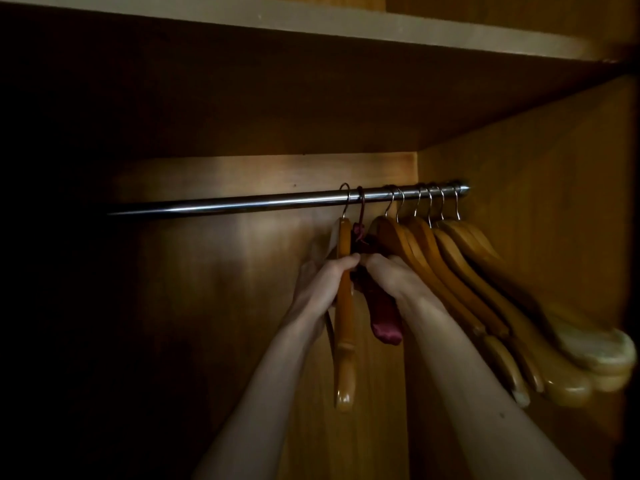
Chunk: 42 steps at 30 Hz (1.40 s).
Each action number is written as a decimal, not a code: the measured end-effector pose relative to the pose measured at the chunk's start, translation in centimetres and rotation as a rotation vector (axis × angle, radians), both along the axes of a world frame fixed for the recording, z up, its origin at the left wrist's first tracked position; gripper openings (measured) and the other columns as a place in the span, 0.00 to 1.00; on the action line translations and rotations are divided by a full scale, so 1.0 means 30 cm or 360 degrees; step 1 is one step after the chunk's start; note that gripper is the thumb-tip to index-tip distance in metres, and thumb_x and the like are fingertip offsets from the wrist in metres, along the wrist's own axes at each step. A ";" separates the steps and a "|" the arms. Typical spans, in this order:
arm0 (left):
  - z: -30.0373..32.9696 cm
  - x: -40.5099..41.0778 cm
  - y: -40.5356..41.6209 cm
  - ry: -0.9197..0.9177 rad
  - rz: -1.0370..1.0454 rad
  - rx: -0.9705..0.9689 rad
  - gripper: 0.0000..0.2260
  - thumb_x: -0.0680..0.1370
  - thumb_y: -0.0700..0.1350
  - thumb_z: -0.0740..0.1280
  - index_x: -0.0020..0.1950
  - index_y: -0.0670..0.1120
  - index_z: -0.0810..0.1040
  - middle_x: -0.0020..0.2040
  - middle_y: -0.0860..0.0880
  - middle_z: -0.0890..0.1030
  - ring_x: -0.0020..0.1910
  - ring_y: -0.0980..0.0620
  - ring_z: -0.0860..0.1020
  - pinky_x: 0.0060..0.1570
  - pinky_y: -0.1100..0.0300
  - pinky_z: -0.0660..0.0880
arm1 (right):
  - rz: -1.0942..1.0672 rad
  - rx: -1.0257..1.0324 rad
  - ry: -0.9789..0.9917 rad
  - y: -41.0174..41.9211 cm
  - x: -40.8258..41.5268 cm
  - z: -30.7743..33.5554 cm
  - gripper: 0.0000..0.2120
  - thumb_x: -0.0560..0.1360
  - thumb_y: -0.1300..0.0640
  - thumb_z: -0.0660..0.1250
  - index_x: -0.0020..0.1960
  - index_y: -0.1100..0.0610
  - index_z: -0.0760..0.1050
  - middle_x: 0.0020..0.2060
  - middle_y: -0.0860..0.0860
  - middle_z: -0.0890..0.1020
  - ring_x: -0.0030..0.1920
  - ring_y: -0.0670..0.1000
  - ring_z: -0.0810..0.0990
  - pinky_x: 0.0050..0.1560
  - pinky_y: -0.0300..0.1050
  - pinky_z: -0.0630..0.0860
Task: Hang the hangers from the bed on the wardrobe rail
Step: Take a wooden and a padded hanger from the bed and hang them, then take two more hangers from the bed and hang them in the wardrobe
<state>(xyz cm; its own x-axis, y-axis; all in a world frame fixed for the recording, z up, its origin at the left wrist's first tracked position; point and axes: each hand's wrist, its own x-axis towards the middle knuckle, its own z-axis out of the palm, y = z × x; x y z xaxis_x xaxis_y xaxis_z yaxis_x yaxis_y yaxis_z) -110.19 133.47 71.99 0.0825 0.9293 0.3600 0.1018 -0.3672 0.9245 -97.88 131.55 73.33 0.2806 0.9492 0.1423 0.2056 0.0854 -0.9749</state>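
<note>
A chrome wardrobe rail (242,204) runs across the cupboard. A wooden hanger (344,341) hangs from it by its hook, and my left hand (325,282) is closed around its upper part. Right beside it a dark red padded hanger (382,313) hangs on the rail, with my right hand (391,271) gripping its top. Both hands touch at the fingertips. Several more wooden hangers (460,271) hang bunched at the rail's right end.
A wooden shelf (311,19) lies above the rail. The wardrobe's right side wall (554,202) stands close behind the bunched hangers. The rail's left half is bare and fades into darkness.
</note>
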 end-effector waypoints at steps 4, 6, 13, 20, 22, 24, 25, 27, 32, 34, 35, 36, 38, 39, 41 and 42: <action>-0.025 0.020 0.006 0.0033 -0.0046 -0.0026 0.18 0.77 0.58 0.69 0.42 0.43 0.84 0.28 0.51 0.79 0.25 0.59 0.78 0.34 0.63 0.72 | 0.0003 0.0061 0.0037 0.006 0.022 -0.050 0.19 0.77 0.43 0.66 0.53 0.58 0.82 0.46 0.57 0.86 0.48 0.58 0.84 0.47 0.50 0.80; -0.045 0.026 0.007 -0.0023 -0.0083 -0.0074 0.18 0.76 0.59 0.70 0.47 0.44 0.85 0.29 0.52 0.80 0.27 0.58 0.79 0.33 0.64 0.73 | 0.0039 0.0129 0.0095 -0.010 0.029 -0.077 0.16 0.78 0.42 0.65 0.53 0.54 0.80 0.47 0.54 0.85 0.49 0.56 0.83 0.45 0.48 0.77; -0.175 0.044 -0.016 -0.0161 -0.0149 -0.0135 0.26 0.74 0.67 0.66 0.65 0.53 0.80 0.55 0.50 0.85 0.53 0.51 0.83 0.55 0.50 0.81 | 0.0093 0.0178 0.0235 -0.125 0.018 -0.274 0.34 0.72 0.28 0.61 0.71 0.48 0.73 0.61 0.50 0.82 0.58 0.53 0.81 0.55 0.50 0.78; -0.458 0.013 -0.160 -0.0557 0.0109 -0.0146 0.19 0.84 0.53 0.60 0.58 0.40 0.81 0.37 0.49 0.81 0.35 0.55 0.79 0.34 0.64 0.74 | 0.0237 0.0022 -0.0095 -0.268 0.053 -0.631 0.10 0.78 0.35 0.61 0.53 0.38 0.75 0.46 0.40 0.82 0.49 0.40 0.81 0.56 0.43 0.76; -0.604 0.007 -0.198 -0.0444 0.0163 -0.0285 0.10 0.83 0.47 0.63 0.49 0.46 0.82 0.29 0.53 0.76 0.26 0.59 0.72 0.25 0.68 0.66 | 0.0336 -0.0191 -0.0170 -0.297 0.083 -0.782 0.03 0.79 0.39 0.63 0.49 0.35 0.73 0.49 0.37 0.80 0.53 0.38 0.79 0.58 0.41 0.76; -0.792 0.004 -0.232 -0.0235 0.0185 -0.0546 0.09 0.81 0.45 0.66 0.41 0.48 0.80 0.28 0.53 0.75 0.23 0.59 0.69 0.23 0.68 0.64 | 0.0411 -0.0433 -0.0243 -0.331 0.120 -0.959 0.02 0.79 0.41 0.66 0.50 0.37 0.76 0.51 0.38 0.81 0.54 0.39 0.79 0.58 0.41 0.76; -0.901 0.001 -0.252 -0.0095 0.0200 -0.0693 0.10 0.81 0.44 0.67 0.39 0.47 0.79 0.28 0.52 0.75 0.23 0.59 0.69 0.24 0.67 0.65 | 0.0437 -0.0552 -0.0259 -0.353 0.136 -1.053 0.05 0.79 0.42 0.67 0.52 0.40 0.78 0.51 0.39 0.82 0.53 0.40 0.80 0.58 0.42 0.77; -1.126 -0.006 -0.301 0.0239 0.0195 -0.0979 0.11 0.80 0.46 0.69 0.38 0.47 0.79 0.28 0.53 0.76 0.25 0.58 0.72 0.29 0.64 0.68 | 0.0491 -0.0801 -0.0253 -0.403 0.155 -1.234 0.10 0.79 0.44 0.67 0.57 0.46 0.80 0.51 0.43 0.83 0.49 0.42 0.81 0.50 0.41 0.79; -1.601 -0.035 -0.505 0.0910 -0.0127 -0.1519 0.08 0.80 0.48 0.68 0.45 0.45 0.81 0.38 0.51 0.80 0.35 0.55 0.76 0.30 0.73 0.71 | 0.0535 -0.1396 -0.0258 -0.584 0.160 -1.668 0.10 0.81 0.57 0.67 0.58 0.63 0.79 0.48 0.54 0.82 0.33 0.40 0.79 0.30 0.29 0.72; -1.725 -0.045 -0.578 0.1150 -0.0343 -0.1584 0.07 0.81 0.45 0.66 0.46 0.44 0.80 0.39 0.48 0.80 0.32 0.55 0.76 0.26 0.72 0.70 | 0.0555 -0.1580 -0.0301 -0.690 0.158 -1.824 0.10 0.80 0.55 0.67 0.55 0.61 0.81 0.45 0.54 0.84 0.35 0.44 0.84 0.36 0.35 0.78; -1.776 -0.045 -0.608 0.1210 -0.0446 -0.1636 0.06 0.81 0.44 0.65 0.49 0.42 0.79 0.39 0.48 0.78 0.32 0.56 0.75 0.25 0.71 0.69 | 0.0523 -0.1646 -0.0292 -0.747 0.153 -1.884 0.09 0.79 0.55 0.68 0.53 0.60 0.82 0.44 0.54 0.84 0.42 0.50 0.86 0.42 0.42 0.81; -1.828 -0.047 -0.636 0.1271 -0.0539 -0.1700 0.05 0.82 0.42 0.64 0.50 0.41 0.78 0.38 0.48 0.77 0.31 0.57 0.74 0.24 0.70 0.68 | 0.0494 -0.1691 -0.0305 -0.807 0.146 -1.937 0.10 0.79 0.56 0.68 0.54 0.60 0.82 0.45 0.54 0.84 0.49 0.56 0.86 0.46 0.46 0.80; -1.941 -0.061 -0.689 0.1448 -0.0703 -0.1755 0.08 0.82 0.39 0.63 0.43 0.41 0.74 0.34 0.48 0.74 0.29 0.55 0.72 0.22 0.67 0.67 | 0.0383 -0.1771 -0.0275 -0.926 0.124 -2.020 0.12 0.80 0.58 0.66 0.58 0.64 0.81 0.50 0.59 0.83 0.56 0.60 0.83 0.51 0.47 0.76; -2.003 -0.076 -0.717 0.1570 -0.0784 -0.1736 0.12 0.82 0.39 0.64 0.38 0.42 0.73 0.32 0.48 0.74 0.28 0.54 0.72 0.23 0.65 0.67 | 0.0298 -0.1829 -0.0246 -0.982 0.113 -2.061 0.14 0.79 0.57 0.66 0.59 0.64 0.81 0.54 0.60 0.83 0.57 0.59 0.82 0.54 0.47 0.76; -2.110 -0.105 -0.771 0.1802 -0.1026 -0.1644 0.13 0.79 0.43 0.67 0.35 0.45 0.73 0.30 0.46 0.75 0.29 0.50 0.75 0.29 0.63 0.71 | 0.0107 -0.2015 -0.0206 -1.099 0.090 -2.152 0.17 0.76 0.51 0.67 0.60 0.59 0.81 0.56 0.59 0.84 0.56 0.59 0.82 0.56 0.49 0.79; -2.155 -0.118 -0.797 0.1929 -0.1143 -0.1596 0.10 0.76 0.46 0.68 0.36 0.45 0.75 0.31 0.44 0.78 0.31 0.46 0.78 0.33 0.60 0.75 | 0.0006 -0.2094 -0.0192 -1.160 0.079 -2.199 0.18 0.73 0.47 0.66 0.57 0.55 0.81 0.54 0.58 0.85 0.54 0.59 0.83 0.55 0.51 0.80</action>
